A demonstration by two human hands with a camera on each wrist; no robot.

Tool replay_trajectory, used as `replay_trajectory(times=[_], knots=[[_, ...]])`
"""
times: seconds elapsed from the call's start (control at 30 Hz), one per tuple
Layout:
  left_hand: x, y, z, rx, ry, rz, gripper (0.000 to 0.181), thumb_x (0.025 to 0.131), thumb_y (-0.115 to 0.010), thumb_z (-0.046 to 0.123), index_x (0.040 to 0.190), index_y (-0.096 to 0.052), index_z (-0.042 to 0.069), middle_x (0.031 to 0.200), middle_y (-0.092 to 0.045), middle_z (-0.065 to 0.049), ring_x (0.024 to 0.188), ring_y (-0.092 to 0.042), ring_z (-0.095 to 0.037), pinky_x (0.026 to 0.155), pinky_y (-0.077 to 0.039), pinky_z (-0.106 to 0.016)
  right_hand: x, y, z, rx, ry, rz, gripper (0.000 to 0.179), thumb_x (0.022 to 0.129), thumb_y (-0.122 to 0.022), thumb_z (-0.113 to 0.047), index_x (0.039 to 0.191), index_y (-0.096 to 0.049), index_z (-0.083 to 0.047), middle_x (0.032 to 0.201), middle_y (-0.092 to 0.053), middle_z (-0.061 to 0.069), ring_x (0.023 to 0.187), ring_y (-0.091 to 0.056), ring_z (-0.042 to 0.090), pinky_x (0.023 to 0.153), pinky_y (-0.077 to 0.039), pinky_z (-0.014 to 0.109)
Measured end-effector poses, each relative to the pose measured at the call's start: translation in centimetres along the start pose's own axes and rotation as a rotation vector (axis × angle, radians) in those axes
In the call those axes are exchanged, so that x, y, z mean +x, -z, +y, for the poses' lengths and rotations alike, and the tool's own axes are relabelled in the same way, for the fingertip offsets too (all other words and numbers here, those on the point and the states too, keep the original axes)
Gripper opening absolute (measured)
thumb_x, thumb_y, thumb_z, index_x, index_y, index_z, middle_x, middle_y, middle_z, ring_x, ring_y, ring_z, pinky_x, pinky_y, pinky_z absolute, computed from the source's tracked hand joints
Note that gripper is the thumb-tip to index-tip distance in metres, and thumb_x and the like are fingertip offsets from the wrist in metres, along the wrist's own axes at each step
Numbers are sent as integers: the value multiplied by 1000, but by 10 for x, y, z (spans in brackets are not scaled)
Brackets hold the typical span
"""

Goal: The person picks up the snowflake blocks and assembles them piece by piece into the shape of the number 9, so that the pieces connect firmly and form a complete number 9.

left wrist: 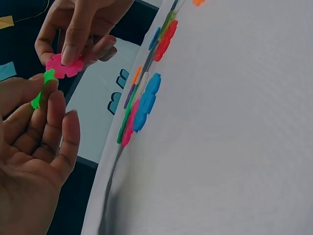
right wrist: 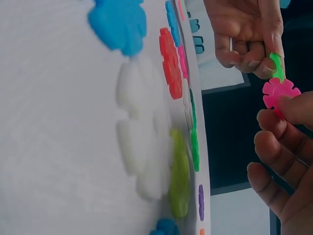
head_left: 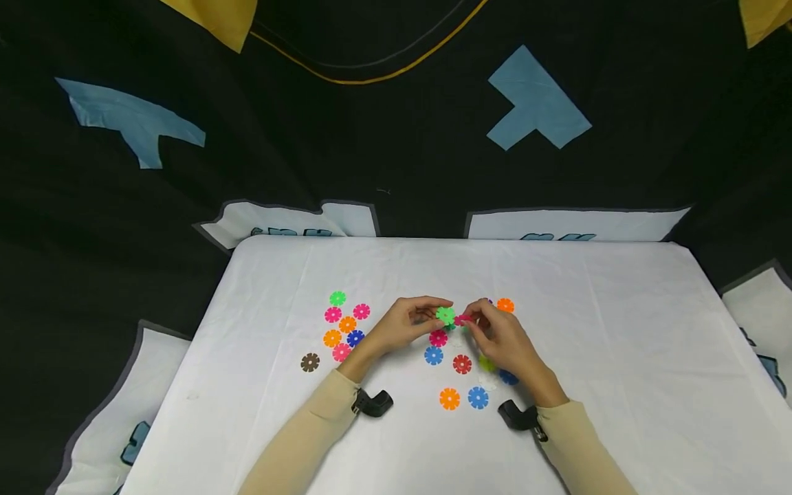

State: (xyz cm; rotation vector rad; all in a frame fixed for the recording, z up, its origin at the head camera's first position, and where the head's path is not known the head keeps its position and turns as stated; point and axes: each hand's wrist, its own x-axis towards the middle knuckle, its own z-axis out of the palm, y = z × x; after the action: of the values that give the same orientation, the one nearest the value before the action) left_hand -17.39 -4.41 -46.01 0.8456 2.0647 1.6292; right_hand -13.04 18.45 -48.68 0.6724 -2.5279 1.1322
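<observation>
My left hand (head_left: 405, 323) pinches a green notched plastic disc (head_left: 445, 315) between thumb and fingertips, raised over the table. Opposite it, my right hand (head_left: 504, 342) pinches a pink notched disc (right wrist: 279, 93). The two discs meet edge to edge at roughly a right angle, as the left wrist view shows with the green disc (left wrist: 45, 89) edge-on against the pink disc (left wrist: 64, 65). Below the hands lie a pink disc (head_left: 438, 338), a blue disc (head_left: 434, 355) and a red disc (head_left: 462, 364).
Left of the hands is a loose group of discs, with a brown disc (head_left: 310, 362) at its near edge. An orange disc (head_left: 449, 399) and a light blue disc (head_left: 478, 397) lie nearer me. A white cloth (head_left: 650, 357) covers the table. Behind hangs a black curtain (head_left: 421, 151).
</observation>
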Motion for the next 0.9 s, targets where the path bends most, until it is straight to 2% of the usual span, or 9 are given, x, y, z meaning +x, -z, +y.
replay_trajectory(times=[0.17,0.37,0.47,0.53,0.67,0.77,0.9], knots=[[0,-1,1,-24,15,15,37,93,-64,5,129,-59,-5,115,-65,-20,93,-59,-14,89,-53,-21,2,-2,-4,-3,22,25,22,86,-71,2,101,-59,-7,84,-67,3,67,-55,8,61,-52,24],[0,-3,1,-95,49,12,38,92,-65,3,128,-59,-6,111,-64,-25,88,-60,-13,86,-53,-17,0,-4,-11,-10,24,52,20,84,-71,5,95,-58,-4,81,-69,7,67,-60,10,63,-54,25],[1,-4,1,-106,63,6,37,92,-65,1,128,-60,-7,109,-64,-27,87,-62,-20,84,-54,-17,0,-4,-13,-20,40,52,22,82,-73,8,94,-58,-4,82,-70,5,68,-62,11,64,-55,25],[1,-4,1,-96,73,-1,37,92,-65,1,127,-59,-8,107,-65,-28,88,-64,-30,82,-53,-16,1,-4,-14,-24,56,41,22,82,-73,8,93,-58,-4,83,-71,7,69,-63,13,64,-55,25],[5,-5,-9,-74,85,-10,36,92,-65,1,127,-59,-8,106,-66,-27,93,-62,-46,80,-54,-16,2,-2,-16,-28,72,12,21,82,-72,9,92,-57,-3,85,-72,10,69,-64,14,63,-56,25],[8,-6,-19,-78,98,-2,36,92,-65,2,127,-60,-6,104,-67,-25,94,-63,-46,81,-55,-18,4,-2,-14,-20,74,2,19,83,-71,8,91,-58,-3,85,-72,11,69,-64,14,63,-55,24],[9,-7,-22,-98,92,18,37,92,-66,6,128,-61,-3,101,-66,-21,91,-65,-40,80,-55,-19,5,1,-11,3,44,19,17,85,-71,3,98,-60,-3,85,-72,9,66,-59,11,58,-52,24]])
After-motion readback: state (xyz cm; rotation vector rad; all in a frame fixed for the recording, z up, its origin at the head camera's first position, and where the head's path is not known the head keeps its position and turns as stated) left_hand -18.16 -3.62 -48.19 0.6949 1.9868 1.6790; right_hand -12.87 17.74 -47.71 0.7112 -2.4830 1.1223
